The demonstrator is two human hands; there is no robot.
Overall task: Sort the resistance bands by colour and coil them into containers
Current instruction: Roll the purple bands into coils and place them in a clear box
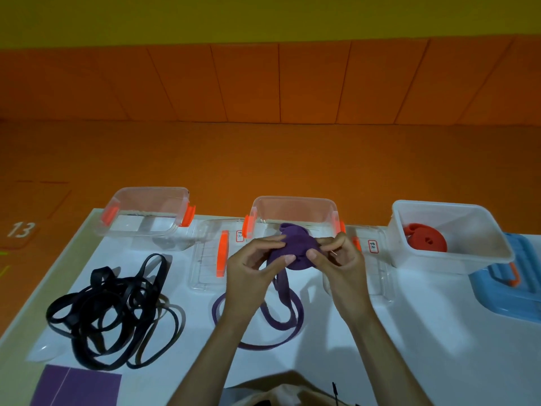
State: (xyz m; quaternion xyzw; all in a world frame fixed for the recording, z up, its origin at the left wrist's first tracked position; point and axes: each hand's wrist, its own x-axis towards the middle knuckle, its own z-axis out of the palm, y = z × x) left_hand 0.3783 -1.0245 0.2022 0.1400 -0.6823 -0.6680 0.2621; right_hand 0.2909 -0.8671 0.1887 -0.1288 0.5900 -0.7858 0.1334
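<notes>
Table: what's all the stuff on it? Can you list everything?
purple band: one, purple, half coiled, tail on table
black bands: tangled pile, black, table's left
white tub: one, white, far right
red band: one, red, coiled in tub
clear containers: two, orange clips, far edge
clear lids: two, clear, flat beside containers
blue lid: one, blue, right edge
purple card: one, purple, near-left corner
left hand: holds coil
right hand: pinches coil

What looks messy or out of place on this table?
The black bands lie in a tangled heap at the left of the table, loose and uncoiled. The purple band, held by the left hand and right hand, is part coiled, its tail trailing.
</notes>
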